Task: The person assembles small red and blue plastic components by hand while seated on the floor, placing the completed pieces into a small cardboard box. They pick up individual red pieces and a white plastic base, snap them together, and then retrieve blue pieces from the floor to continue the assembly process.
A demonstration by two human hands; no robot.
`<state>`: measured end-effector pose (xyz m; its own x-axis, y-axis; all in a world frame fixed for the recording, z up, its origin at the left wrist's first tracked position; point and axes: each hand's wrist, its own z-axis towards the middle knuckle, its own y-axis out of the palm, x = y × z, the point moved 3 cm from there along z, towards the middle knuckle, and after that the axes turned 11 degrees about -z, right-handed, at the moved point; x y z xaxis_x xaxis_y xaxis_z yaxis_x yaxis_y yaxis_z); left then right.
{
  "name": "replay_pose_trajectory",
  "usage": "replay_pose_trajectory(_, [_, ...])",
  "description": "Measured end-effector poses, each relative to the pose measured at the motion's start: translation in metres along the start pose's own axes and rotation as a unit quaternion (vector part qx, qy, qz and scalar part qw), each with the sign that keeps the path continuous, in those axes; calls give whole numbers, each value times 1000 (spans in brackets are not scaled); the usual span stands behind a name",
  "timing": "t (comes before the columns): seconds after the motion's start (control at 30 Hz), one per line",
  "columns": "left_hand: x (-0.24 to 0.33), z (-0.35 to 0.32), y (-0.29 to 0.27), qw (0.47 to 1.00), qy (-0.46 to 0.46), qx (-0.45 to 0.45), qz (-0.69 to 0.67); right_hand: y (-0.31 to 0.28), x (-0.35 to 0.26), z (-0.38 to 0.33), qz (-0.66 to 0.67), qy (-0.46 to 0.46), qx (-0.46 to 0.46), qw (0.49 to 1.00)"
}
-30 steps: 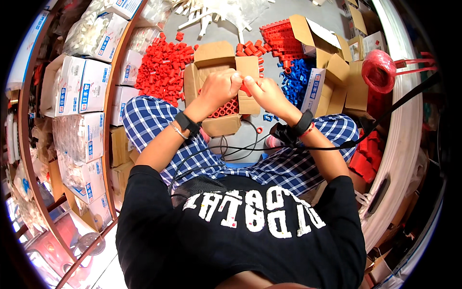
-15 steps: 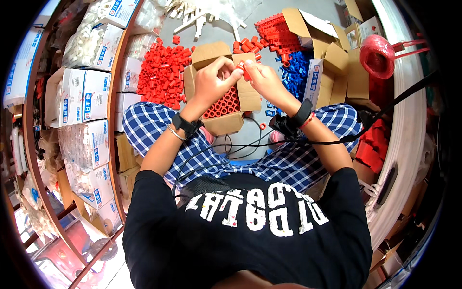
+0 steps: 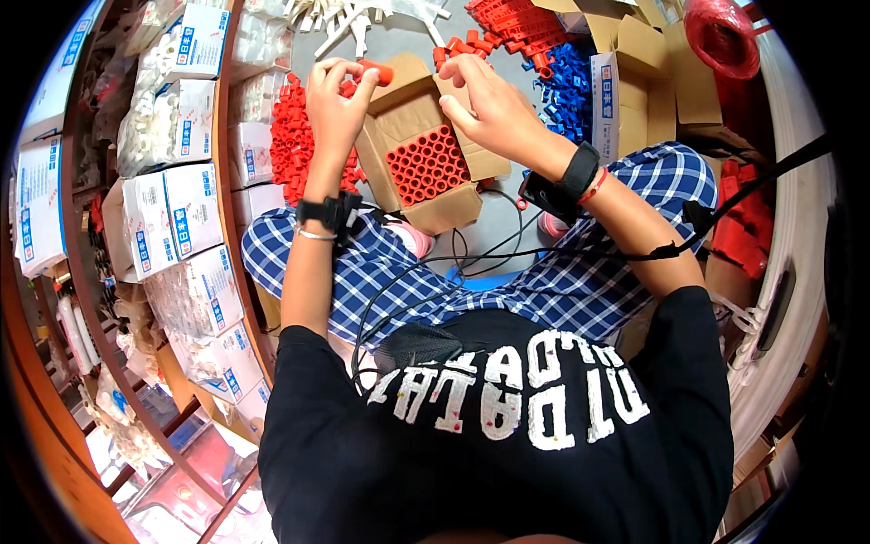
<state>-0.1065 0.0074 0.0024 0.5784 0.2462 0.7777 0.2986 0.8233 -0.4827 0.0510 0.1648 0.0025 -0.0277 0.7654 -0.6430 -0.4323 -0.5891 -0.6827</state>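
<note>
Head camera view: both hands were held raised and well apart above the grey floor (image 3: pixel 408 45). One red tube (image 3: pixel 379 72) was clamped between the thumb and fingertips of the left hand (image 3: pixel 335 102), with its free end pointed to the right. The tube was located near the far left corner of the cardboard box (image 3: pixel 449 210), above the level of its contents. The right hand (image 3: pixel 497 107) was positioned over the right flap of the box, with the thumb and curled fingers parted.

The box was placed in front of the crossed legs, with its flaps folded outward. Packed tubes (image 3: pixel 428 166) were arranged inside in close rows, with their round ends facing up.

Loose red tubes (image 3: pixel 292 136) were piled to the left of the box, partly hidden by the left forearm; others were scattered beyond the far flap. Small blue parts (image 3: pixel 566 82) were heaped to the right, beside an open carton (image 3: pixel 648 86). White strips (image 3: pixel 353 23) were laid at the far side. White cartons (image 3: pixel 190 213) were stacked on the shelf at the left.

A black band was worn on each wrist, and a black cable (image 3: pixel 770 179) was routed across the right forearm.
</note>
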Motion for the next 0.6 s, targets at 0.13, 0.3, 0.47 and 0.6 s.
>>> replay_pose_trajectory(0.13, [-66,-11,32,989,-49,-105,89,-10,-6,2,-47,-63,17,997])
replay_pose_trajectory(0.3, [-187,-62,48,968,-130,-120,180,-4,-17,5,-143,-179,-42,972])
replay_pose_trajectory(0.47, [-220,-95,79,962,-179,-154,139,-1,-6,-7,-183,-217,-106,953])
replay_pose_trajectory(0.6, [-238,-103,88,950,-132,-210,189,10,-10,-15,-163,-228,-139,950])
